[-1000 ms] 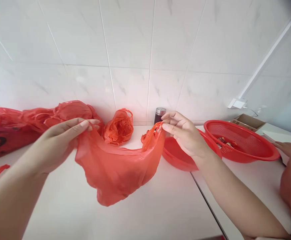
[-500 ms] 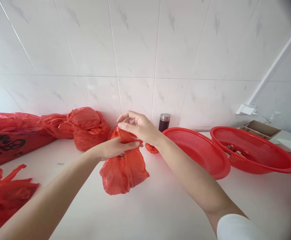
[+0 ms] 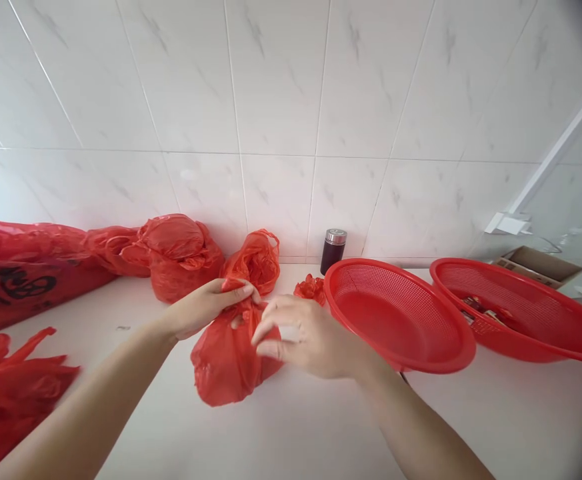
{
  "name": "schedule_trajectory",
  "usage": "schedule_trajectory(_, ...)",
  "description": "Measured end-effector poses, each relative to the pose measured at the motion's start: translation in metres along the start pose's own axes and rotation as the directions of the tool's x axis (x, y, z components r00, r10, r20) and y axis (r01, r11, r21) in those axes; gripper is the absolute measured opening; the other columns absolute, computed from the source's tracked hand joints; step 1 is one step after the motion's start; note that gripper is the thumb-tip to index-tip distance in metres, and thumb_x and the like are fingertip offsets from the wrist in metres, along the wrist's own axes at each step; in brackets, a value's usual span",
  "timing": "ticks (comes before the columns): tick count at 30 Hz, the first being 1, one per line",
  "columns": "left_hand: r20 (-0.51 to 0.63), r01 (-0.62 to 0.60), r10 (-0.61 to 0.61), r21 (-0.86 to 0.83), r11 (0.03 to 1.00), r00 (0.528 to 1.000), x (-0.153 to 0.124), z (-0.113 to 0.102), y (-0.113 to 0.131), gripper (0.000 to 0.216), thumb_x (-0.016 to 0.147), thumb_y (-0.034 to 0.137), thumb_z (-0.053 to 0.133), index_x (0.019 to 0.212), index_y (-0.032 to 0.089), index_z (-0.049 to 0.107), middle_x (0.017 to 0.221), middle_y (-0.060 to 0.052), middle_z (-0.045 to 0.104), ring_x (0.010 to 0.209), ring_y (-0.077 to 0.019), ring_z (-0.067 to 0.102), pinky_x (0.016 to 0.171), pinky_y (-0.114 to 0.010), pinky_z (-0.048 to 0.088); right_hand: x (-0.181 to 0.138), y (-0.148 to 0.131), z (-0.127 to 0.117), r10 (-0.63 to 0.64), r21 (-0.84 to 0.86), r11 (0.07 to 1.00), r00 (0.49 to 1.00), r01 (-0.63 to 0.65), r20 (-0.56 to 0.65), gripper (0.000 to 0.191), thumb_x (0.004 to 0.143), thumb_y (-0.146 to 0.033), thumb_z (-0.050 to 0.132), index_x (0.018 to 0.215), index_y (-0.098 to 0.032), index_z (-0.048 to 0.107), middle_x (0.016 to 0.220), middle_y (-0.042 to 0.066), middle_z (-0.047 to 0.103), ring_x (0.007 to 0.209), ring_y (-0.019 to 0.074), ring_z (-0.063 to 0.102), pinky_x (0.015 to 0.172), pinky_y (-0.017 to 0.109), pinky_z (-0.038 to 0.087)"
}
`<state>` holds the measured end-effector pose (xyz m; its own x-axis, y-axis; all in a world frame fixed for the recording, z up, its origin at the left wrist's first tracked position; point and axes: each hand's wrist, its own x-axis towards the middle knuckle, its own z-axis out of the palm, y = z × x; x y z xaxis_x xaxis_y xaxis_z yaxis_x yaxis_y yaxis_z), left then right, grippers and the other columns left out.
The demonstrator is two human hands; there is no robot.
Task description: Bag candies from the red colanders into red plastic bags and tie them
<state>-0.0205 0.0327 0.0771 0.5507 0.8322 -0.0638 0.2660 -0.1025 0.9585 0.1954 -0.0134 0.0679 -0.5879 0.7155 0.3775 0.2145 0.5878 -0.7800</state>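
Note:
A filled red plastic bag (image 3: 228, 363) hangs or rests in the middle, just over the white table; whether it touches the tabletop I cannot tell. My left hand (image 3: 203, 303) is closed round the gathered neck of this bag, thumb on top. Close by its right side is my right hand (image 3: 305, 333), fingers curved and apart, slightly blurred, with nothing visible between them. Its fingertips overlap the bag's edge in the view, and contact is unclear. Behind the bag stands another crumpled red bag (image 3: 261, 260) against the wall.
Stuffed red bags (image 3: 183, 257) line the wall at left, with loose red bags (image 3: 15, 393) in front. A dark flask (image 3: 333, 250) stands behind a red colander (image 3: 401, 313). A second colander (image 3: 521, 313) holds small packets. A cardboard box (image 3: 541, 263) sits farther right.
My right hand has come away from the bag's neck, moving down and right. My left hand keeps its grip, and the bag has shifted slightly left and down.

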Motion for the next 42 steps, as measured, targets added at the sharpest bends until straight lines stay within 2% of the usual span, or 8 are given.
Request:
schedule_trajectory(7,-0.148,-0.042,0.121,0.448,0.893,0.981,0.004,0.007,-0.013,0.009,0.079,0.025,0.056,0.081,0.024,0.064,0.074,0.001,0.063,0.059,-0.0143,0.053,0.055,-0.026,0.043,0.032,0.054,0.017,0.112,0.165,0.984,0.956,-0.069,-0.272,0.027,0.097,-0.039,0.042,0.111,-0.026,0.061,0.104,0.002,0.063,0.1,0.0152,0.058,0.09,0.031,0.044)
schedule_trajectory(11,-0.336,-0.022,0.381,0.724,0.689,0.861,0.013,0.021,-0.03,0.021,0.072,0.009,0.045,0.077,0.024,0.058,0.072,0.003,0.062,0.057,-0.0132,0.049,0.053,-0.024,0.037,0.041,0.086,0.029,0.217,0.398,0.908,0.959,-0.13,-0.181,0.03,0.094,-0.043,0.049,0.117,-0.027,0.059,0.085,0.0,0.061,0.075,0.0135,0.055,0.073,0.029,0.045)
schedule_trajectory(15,-0.395,-0.072,0.481,0.711,0.7,0.782,0.018,0.03,-0.036,0.027,0.079,0.014,0.043,0.094,0.024,0.062,0.105,-0.002,0.067,0.082,-0.0159,0.06,0.071,-0.025,0.045,0.034,0.089,0.031,0.191,0.599,0.791,0.98,-0.123,-0.05,0.025,0.086,-0.046,0.061,0.093,-0.022,0.064,0.081,-0.001,0.061,0.074,0.013,0.055,0.074,0.029,0.045)
schedule_trajectory(22,-0.472,0.153,0.12,0.501,0.852,0.873,-0.005,0.024,-0.065,0.032,0.089,0.034,0.041,0.102,0.026,0.069,0.071,0.001,0.066,0.065,-0.0185,0.058,0.063,-0.027,0.043,0.025,0.108,0.034,0.383,0.716,0.695,0.875,-0.063,-0.295,0.032,0.084,-0.053,0.058,0.079,-0.022,0.05,0.085,0.0,0.064,0.08,0.0168,0.066,0.082,0.035,0.05)
schedule_trajectory(26,-0.652,0.158,-0.039,0.125,0.98,0.757,-0.033,0.025,-0.117,0.018,0.083,0.035,0.053,0.081,0.023,0.065,0.076,0.001,0.066,0.078,-0.0197,0.059,0.072,-0.027,0.043,0.019,0.152,0.042,0.53,0.606,0.773,0.715,-0.187,-0.456,0.035,0.084,-0.057,0.048,0.079,-0.023,0.043,0.084,0.002,0.058,0.071,0.0184,0.067,0.066,0.034,0.053)
schedule_trajectory(30,-0.72,0.08,-0.123,-0.093,0.992,0.683,-0.04,0.037,-0.153,0.034,0.086,0.046,0.046,0.091,0.02,0.066,0.099,-0.006,0.07,0.101,-0.0248,0.062,0.092,-0.033,0.045,0.019,0.175,0.061,0.481,0.452,0.859,0.683,-0.241,-0.55,0.032,0.091,-0.055,0.033,0.083,-0.024,0.04,0.082,0.002,0.057,0.073,0.0177,0.063,0.069,0.034,0.05)
schedule_trajectory(37,-0.76,0.038,-0.154,-0.168,0.985,0.632,-0.015,0.053,-0.15,0.067,0.09,0.063,0.016,0.107,0.018,0.063,0.107,-0.011,0.07,0.095,-0.0257,0.066,0.083,-0.038,0.052,0.028,0.154,0.099,0.285,0.088,0.955,0.788,-0.284,-0.546,0.029,0.096,-0.049,0.033,0.087,-0.025,0.046,0.074,-0.001,0.058,0.069,0.0183,0.056,0.067,0.03,0.039)
schedule_trajectory(42,-0.806,0.182,-0.109,-0.001,0.983,0.582,-0.001,0.064,-0.158,0.057,0.093,0.055,0.015,0.103,0.022,0.061,0.108,-0.009,0.068,0.093,-0.0243,0.065,0.077,-0.036,0.05,0.024,0.153,0.12,0.227,-0.293,0.879,0.871,-0.376,-0.435,0.027,0.1,-0.041,0.028,0.096,-0.024,0.048,0.086,0.0,0.066,0.073,0.0169,0.06,0.063,0.026,0.037)
